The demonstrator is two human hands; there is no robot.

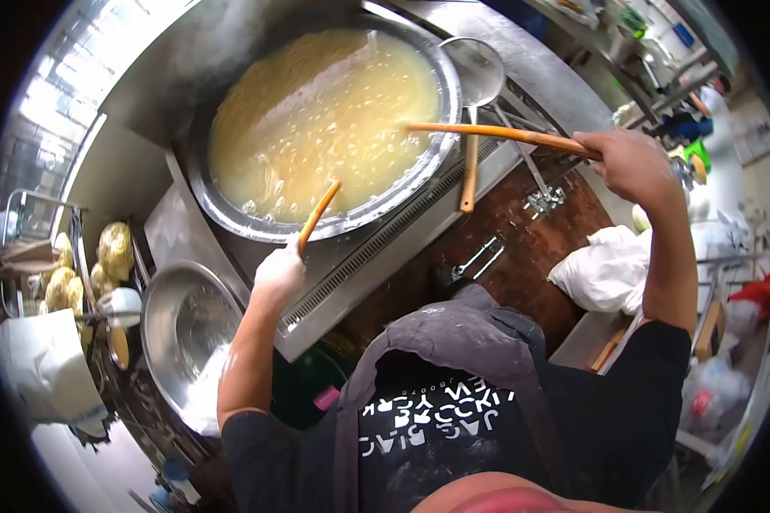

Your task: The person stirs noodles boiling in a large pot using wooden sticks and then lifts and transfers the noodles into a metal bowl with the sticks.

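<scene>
A big round pot [198, 175] of bubbling, cloudy yellow liquid [316, 111] sits in front of me on a metal stove. My left hand [280, 274], at the near left of the rim, is closed around a wooden stick [321, 215] whose tip points over the liquid. Out to the right, my right hand [633, 167] grips the end of a longer wooden stick [505, 132]. That stick crosses the right rim, and its far tip meets the liquid's surface. What lies beneath the surface is hidden by bubbles and cloudiness.
A round strainer [475, 73] with a wooden handle [470, 171] lies right of the pot, under the right stick. A steel bowl [180, 321] stands at left. Bagged yellow food [115, 250] sits farther left. A white sack [603, 269] lies right. Another person [712, 96] is at far right.
</scene>
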